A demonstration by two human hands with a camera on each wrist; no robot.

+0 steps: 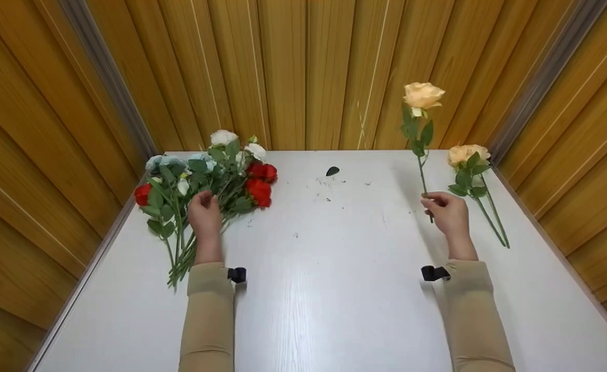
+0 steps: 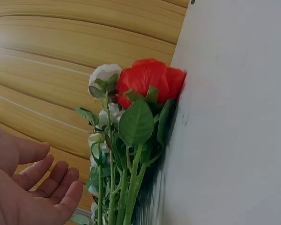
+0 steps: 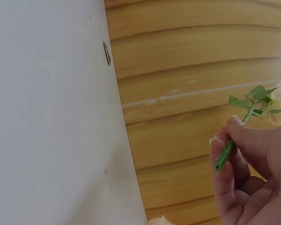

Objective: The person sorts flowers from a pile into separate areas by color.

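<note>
My right hand (image 1: 450,218) pinches the lower stem of an artificial peach rose (image 1: 423,96) between thumb and fingers, holding it upright with the bloom high. In the right wrist view the green stem's cut end (image 3: 219,166) pokes out below the fingertips. My left hand (image 1: 205,219) is over a pile of artificial flowers, its fingers loosely bent with nothing between them. That pile has red flowers (image 1: 259,192), white ones (image 1: 224,137) and pale blue ones (image 1: 159,162), stems toward me. The left wrist view shows a large red bloom (image 2: 147,80) beyond the fingers.
Two peach roses (image 1: 468,154) lie at the back right of the white table (image 1: 329,289), their stems pointing toward me. A loose dark leaf (image 1: 332,171) and small specks lie near the back edge. Wood-patterned panels (image 1: 329,72) enclose the back and sides.
</note>
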